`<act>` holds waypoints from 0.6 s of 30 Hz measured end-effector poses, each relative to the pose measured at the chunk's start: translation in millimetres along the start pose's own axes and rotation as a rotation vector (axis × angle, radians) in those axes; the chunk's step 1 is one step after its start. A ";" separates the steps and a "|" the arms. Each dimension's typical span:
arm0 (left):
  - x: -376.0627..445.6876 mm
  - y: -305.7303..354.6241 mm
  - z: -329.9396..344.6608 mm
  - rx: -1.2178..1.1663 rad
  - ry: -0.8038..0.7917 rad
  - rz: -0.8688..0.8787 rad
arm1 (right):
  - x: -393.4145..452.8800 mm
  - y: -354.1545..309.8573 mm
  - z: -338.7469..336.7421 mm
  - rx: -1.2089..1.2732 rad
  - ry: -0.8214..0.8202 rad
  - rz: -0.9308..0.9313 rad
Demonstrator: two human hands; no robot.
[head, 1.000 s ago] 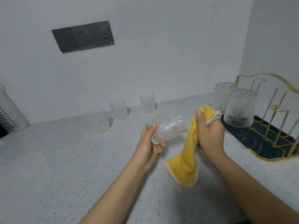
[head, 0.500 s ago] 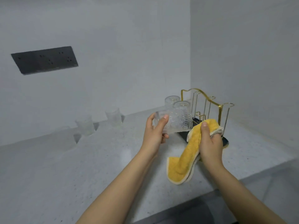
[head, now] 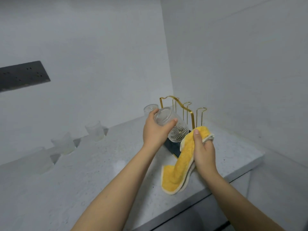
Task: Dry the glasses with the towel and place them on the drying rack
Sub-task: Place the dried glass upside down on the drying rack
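My left hand [head: 154,131] grips a clear patterned glass [head: 165,117] turned base up, right over the gold wire drying rack [head: 186,110]. Below it on the rack's dark tray [head: 170,145] another patterned glass [head: 179,133] stands upside down, and a further upturned glass [head: 150,108] shows behind my fingers. My right hand [head: 202,147] holds a yellow towel [head: 178,170] just right of the rack; its tail hangs down onto the speckled counter [head: 100,172].
Three clear glasses [head: 95,130] [head: 64,143] [head: 40,161] stand in a row along the back wall on the left. A dark socket panel [head: 23,75] is on that wall. The counter's front edge [head: 233,174] runs close behind my right wrist, with a wall corner behind the rack.
My left hand carried the glass rightward and turned it from lying sideways to base up above the rack. My view swung right and closer to the rack; the towel hand stayed beside it.
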State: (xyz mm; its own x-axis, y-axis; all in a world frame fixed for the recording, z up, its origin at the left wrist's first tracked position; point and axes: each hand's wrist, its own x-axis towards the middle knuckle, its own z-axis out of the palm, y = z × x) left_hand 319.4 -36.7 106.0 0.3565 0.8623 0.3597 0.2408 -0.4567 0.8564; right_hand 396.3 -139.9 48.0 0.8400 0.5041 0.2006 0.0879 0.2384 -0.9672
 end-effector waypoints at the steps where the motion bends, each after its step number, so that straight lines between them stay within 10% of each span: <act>1: 0.0 0.0 2.3 0.027 0.003 -0.003 | 0.5 1.0 -1.5 0.005 -0.003 0.013; 18: 3.3 -7.2 21.7 0.190 -0.110 0.037 | 4.3 7.2 -8.7 0.012 -0.019 0.065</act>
State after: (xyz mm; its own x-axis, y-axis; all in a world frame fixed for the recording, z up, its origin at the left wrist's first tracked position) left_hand 338.4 -35.3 92.9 0.4620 0.8198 0.3384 0.3876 -0.5299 0.7543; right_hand 405.2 -143.2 40.6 0.8333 0.5346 0.1406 0.0270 0.2148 -0.9763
